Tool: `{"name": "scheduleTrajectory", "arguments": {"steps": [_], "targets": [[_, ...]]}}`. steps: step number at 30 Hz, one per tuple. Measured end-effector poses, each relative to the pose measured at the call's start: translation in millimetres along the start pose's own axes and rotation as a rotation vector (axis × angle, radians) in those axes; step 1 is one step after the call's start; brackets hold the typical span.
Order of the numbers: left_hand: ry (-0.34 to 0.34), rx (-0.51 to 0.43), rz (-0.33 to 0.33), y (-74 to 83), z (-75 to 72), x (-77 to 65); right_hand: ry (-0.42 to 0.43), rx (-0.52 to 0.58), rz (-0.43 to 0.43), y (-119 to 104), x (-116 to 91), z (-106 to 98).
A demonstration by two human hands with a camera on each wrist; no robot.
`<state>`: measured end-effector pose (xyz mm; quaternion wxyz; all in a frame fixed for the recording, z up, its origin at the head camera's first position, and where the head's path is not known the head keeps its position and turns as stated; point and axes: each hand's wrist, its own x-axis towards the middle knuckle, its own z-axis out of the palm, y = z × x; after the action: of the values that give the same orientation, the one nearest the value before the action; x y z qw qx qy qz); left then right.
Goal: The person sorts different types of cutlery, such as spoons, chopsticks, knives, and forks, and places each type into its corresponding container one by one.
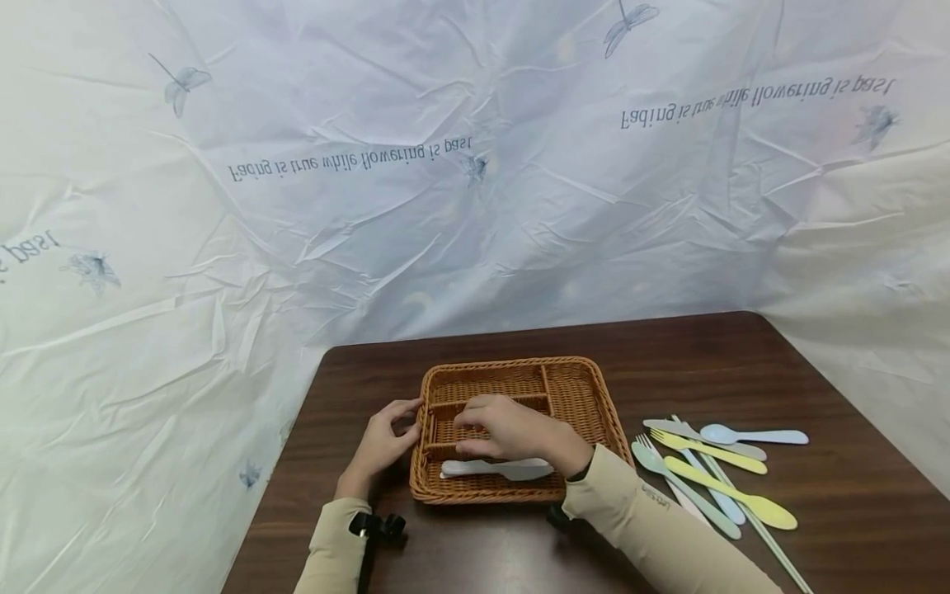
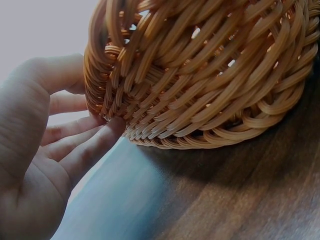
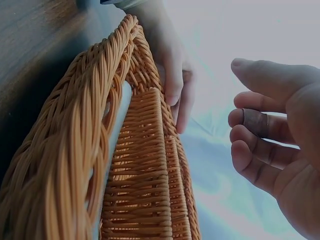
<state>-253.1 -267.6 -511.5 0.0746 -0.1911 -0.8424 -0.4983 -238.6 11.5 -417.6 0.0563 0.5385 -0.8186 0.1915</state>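
Note:
A brown wicker basket (image 1: pixel 594 396) with several compartments lies on the table. My left hand (image 1: pixel 384 441) is at its left side; in the left wrist view the fingertips (image 2: pixel 116 126) touch the woven outer wall. My right hand (image 1: pixel 508 429) hovers over the middle of the basket. In the right wrist view its fingers (image 3: pixel 250 150) are loosely bent, with nothing between them and the thumb. White cutlery (image 1: pixel 527 470) lies in the near long compartment, partly below the right hand; a pale edge of it (image 3: pixel 120 115) shows beside the divider (image 3: pixel 142 165).
Right of the basket lies a loose pile of cutlery: a yellow spoon (image 1: pixel 772 510), a yellow fork (image 1: pixel 731 458), a green spoon (image 1: pixel 705 503) and pale chopsticks (image 1: pixel 775 549) among others. A light blue spoon (image 1: pixel 764 436) lies behind them. A printed white sheet (image 1: pixel 519 223) hangs behind the table (image 1: pixel 668 346).

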Motion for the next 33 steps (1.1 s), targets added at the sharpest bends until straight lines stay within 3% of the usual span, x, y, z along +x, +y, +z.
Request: {"name": "scheduleTrajectory", "arguments": {"steps": [9,19,26,33], "targets": [[0.022,0.023,0.032,1.0,2.4,0.6,0.005,0.004,0.010,4,-2,0],[0.002,0.005,0.044,29.6,-0.6,-4.0,0.019,-0.029,0.027,6,-6,-3],[0.018,0.022,0.010,4.4,3.3,-1.1,0.035,-0.024,0.055,11,-16,-7],[0.021,-0.018,0.004,-0.3,2.9,0.1,0.053,-0.037,0.091,20,-27,-12]]}}
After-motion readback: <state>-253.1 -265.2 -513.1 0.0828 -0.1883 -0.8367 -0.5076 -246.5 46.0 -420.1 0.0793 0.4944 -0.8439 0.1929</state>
